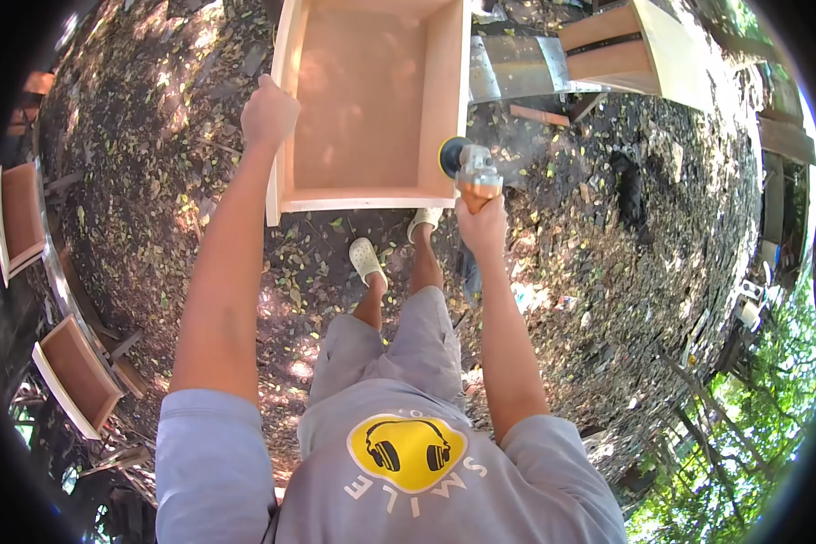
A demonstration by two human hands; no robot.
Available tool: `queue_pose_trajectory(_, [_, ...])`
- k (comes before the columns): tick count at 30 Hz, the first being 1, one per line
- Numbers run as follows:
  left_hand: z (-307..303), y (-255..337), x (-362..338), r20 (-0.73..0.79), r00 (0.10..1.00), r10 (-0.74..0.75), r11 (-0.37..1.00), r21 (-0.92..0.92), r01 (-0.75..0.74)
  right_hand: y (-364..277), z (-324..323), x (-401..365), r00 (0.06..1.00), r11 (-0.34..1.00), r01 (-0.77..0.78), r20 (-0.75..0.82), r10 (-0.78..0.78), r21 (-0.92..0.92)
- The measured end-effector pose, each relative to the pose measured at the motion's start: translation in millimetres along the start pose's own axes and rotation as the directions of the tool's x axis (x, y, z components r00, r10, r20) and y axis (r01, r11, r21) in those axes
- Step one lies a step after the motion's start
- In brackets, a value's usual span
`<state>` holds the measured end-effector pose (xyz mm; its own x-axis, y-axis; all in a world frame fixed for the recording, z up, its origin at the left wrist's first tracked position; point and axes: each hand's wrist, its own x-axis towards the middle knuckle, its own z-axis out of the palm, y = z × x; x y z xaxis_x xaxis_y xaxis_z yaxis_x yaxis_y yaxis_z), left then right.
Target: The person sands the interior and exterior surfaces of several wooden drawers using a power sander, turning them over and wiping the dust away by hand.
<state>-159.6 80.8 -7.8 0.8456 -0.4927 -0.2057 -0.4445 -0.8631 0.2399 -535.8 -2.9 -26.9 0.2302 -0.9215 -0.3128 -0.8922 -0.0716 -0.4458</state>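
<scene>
A wooden drawer (363, 100) with a pale frame stands in front of me, its open side facing up at the camera. My left hand (270, 115) is closed around the drawer's left edge. In my right hand (482, 225) is an angle grinder (480, 177) with an orange body and a grey metal head. Its round sanding disc (450, 158), dark with a yellow rim, is against or very close to the drawer's right side near the lower corner; exact contact cannot be made out. The far end of the drawer runs out of view.
Another wooden drawer (630, 50) rests at the upper right beside a grey board (517, 68). Two more drawers, an upper one (20, 218) and a lower one (77, 372), stand at the left. Leaf litter covers the ground (598, 263) around my feet.
</scene>
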Motion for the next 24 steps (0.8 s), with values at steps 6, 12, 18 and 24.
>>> queue_pose_trajectory(6, [0, 1, 3, -0.001, 1.0, -0.005, 1.0, -0.001, 0.005, 51, 1, -60, 0.996, 0.994, -0.092, 0.021, 0.09, 0.064])
queue_pose_trajectory(12, [-5, 4, 2, 0.006, 1.0, -0.022, 1.0, 0.012, 0.022, 72, 2, -95, 0.994, 0.982, -0.103, 0.046, 0.097, 0.158])
queue_pose_trajectory(18, [3, -3, 5, -0.022, 1.0, 0.006, 1.0, 0.019, -0.006, 68, 8, -44, 0.98, 0.895, -0.2, 0.074, 0.185, 0.4])
queue_pose_trajectory(24, [2, -2, 0, -0.013, 1.0, -0.006, 0.999, 0.044, 0.007, 7, -12, 70, 0.971, 0.729, -0.203, 0.228, 0.066, 0.653])
